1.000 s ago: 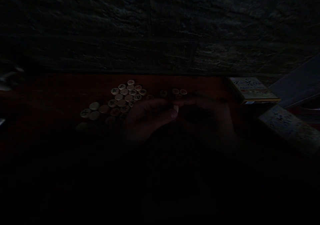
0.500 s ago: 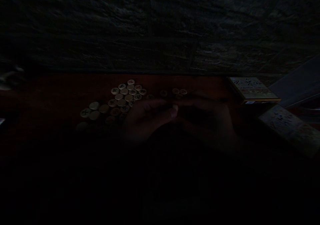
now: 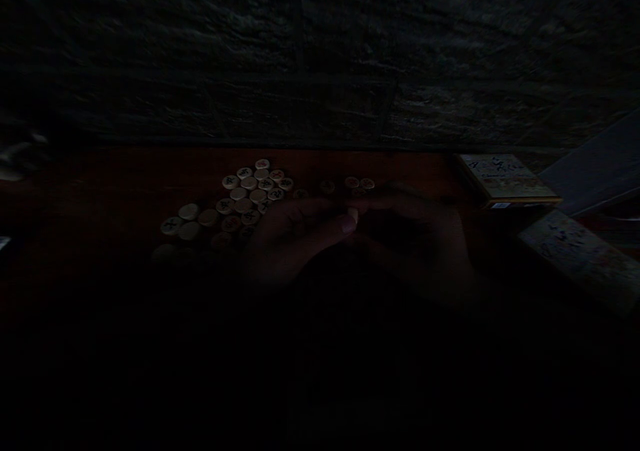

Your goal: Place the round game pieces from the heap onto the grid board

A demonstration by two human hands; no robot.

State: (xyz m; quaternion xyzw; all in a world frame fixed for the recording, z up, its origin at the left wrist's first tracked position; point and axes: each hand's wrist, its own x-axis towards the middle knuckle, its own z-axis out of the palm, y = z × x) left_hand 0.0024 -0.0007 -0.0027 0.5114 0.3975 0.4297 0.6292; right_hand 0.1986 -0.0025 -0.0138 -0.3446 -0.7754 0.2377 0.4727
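Note:
In dim light, my left hand [image 3: 295, 237] is closed, thumb and fingers pinching a pale Chinese chess piece [image 3: 354, 215] seen nearly edge-on. My right hand [image 3: 425, 221] meets it from the other side, its fingertips at the same piece and its fingers curved. The lower part of the right hand fades into shadow. Beside my left hand lies a cluster of round wooden chess pieces [image 3: 249, 183], some showing red or black characters and some blank side up. Just beyond my fingers are a few more pieces [image 3: 352, 183].
A flat box with printed characters [image 3: 507, 174] lies on the reddish-brown table [image 3: 125, 184] at the right. Its look-alike, a second printed panel [image 3: 575, 251], is nearer to me. A dark stone-like wall [image 3: 320, 57] rises behind the table. Everything in front is black with shadow.
The pinched piece and my left thumb have shifted very slightly to the right. The pieces on the table and the boxes stay where they were.

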